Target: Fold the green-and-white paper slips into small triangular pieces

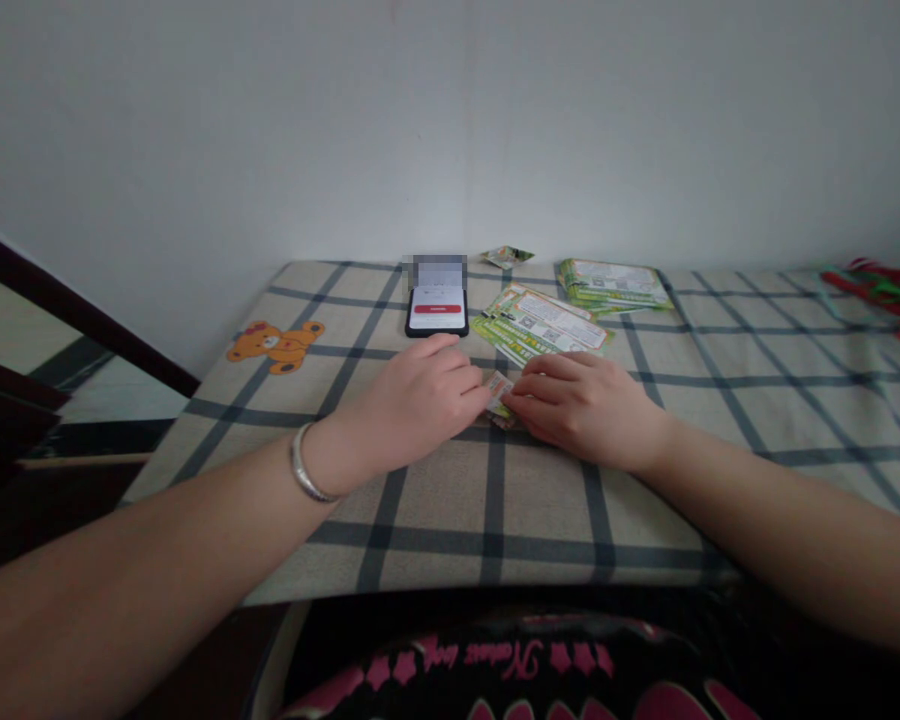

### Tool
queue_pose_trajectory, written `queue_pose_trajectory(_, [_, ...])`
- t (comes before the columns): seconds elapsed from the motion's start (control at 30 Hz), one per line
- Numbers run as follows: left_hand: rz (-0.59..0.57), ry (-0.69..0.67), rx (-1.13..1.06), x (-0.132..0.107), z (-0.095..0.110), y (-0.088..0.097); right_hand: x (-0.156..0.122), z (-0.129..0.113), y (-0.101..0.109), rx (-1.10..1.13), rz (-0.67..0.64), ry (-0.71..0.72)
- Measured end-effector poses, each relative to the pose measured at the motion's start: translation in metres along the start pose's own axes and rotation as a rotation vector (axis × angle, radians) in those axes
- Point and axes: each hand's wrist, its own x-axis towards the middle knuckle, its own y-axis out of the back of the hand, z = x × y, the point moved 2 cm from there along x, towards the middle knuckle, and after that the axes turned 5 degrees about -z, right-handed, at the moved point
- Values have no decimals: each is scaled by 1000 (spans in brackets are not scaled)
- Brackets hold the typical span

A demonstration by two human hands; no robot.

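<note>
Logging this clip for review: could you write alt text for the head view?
A person's left hand and right hand meet at a small green-and-white paper slip on a plaid tablecloth. Beyond them lie a stack of green printed leaflets, a second stack and a smartphone; a silver bangle circles the left wrist.

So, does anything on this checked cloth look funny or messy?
Yes: a small crumpled green-and-white paper lies by itself near the wall, apart from the stacked green leaflets. It looks odd because it isn't flat or in a pile, but it is too small to tell whether it is torn.
</note>
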Motion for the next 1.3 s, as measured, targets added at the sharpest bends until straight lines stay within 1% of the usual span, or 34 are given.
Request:
queue_pose_trajectory(0.1, [-16, 11, 1, 0, 2, 0, 2, -3, -1, 24, 3, -42])
queue_pose_trajectory(0.2, [48, 14, -7, 0, 1, -3, 3, -3, -4, 107, 8, -107])
queue_pose_trajectory(0.33, [54, 28, -10, 0, -1, -7, 3, -2, -7, 218, 8, -150])
queue_pose_trajectory(0.47, [31, 92, -81, 1, -1, -6, 4, 2, -9, 366, 7, -176])
queue_pose_trajectory(0.57, [11, 162, -141, 1, -1, -7, 4, 5, -10, 414, -5, -183])
queue_pose_trajectory(0.63, [8, 189, -162, 1, -1, -8, 4, 6, -9, 393, -3, -189])
queue_pose_trajectory(0.83, [17, 234, -236, 0, -4, -9, 0, 5, -4, 223, -19, -216])
queue_pose_trajectory(1.07, [-20, 288, -236, 1, -3, -8, -2, 6, -2, 181, -62, -284])
queue_pose_trajectory(1.3, [-25, 303, -273, 1, -3, -9, -2, 4, -1, 112, -108, -332])
